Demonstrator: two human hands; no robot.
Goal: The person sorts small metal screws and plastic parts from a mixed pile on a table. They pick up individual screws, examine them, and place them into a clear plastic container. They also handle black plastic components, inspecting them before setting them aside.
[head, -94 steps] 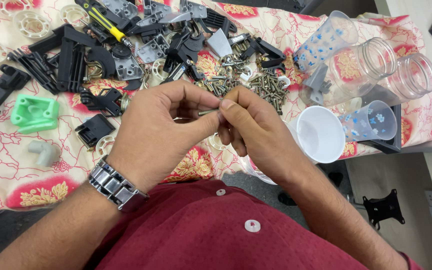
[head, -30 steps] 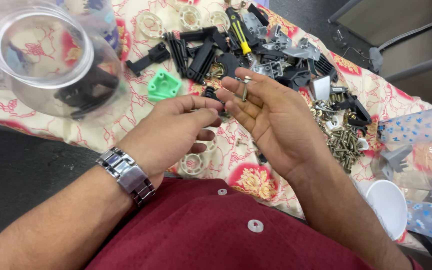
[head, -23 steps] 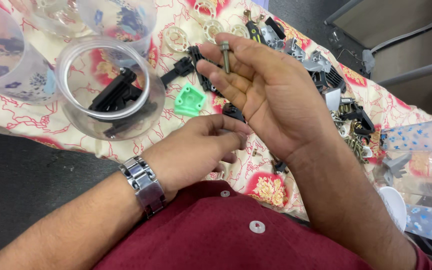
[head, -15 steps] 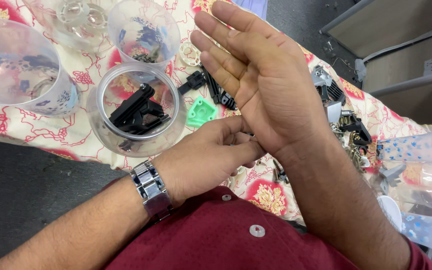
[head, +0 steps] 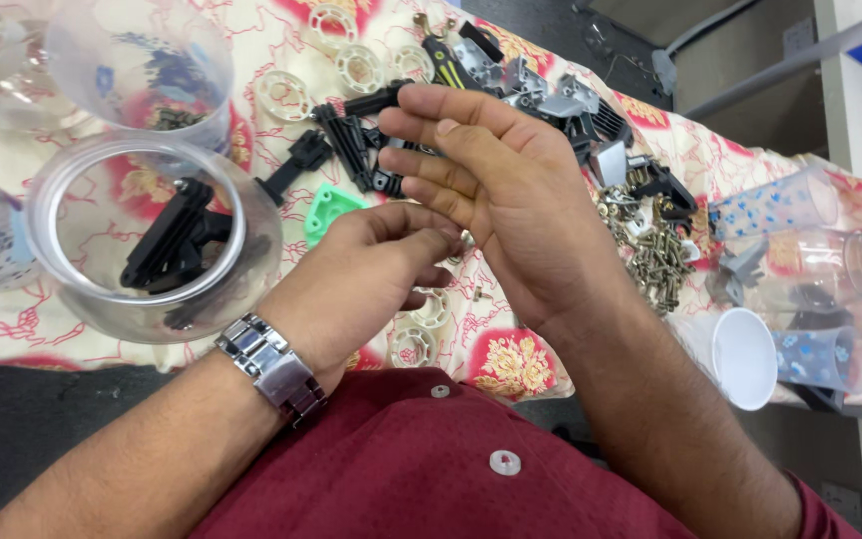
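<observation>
Floral-clothed counter (head: 511, 364), parts crowded. Right hand (head: 511, 190) open, empty; left hand (head: 371, 274) fingers curled, contents hidden. Small piece could drop among screws (head: 655, 265).

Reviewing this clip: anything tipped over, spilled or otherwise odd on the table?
Several cups lie on their sides at the right: a white cup, blue-dotted clear cups and a clear jar. Screws lie in a loose heap on the floral cloth. The clear tub of black parts stands upright.
</observation>
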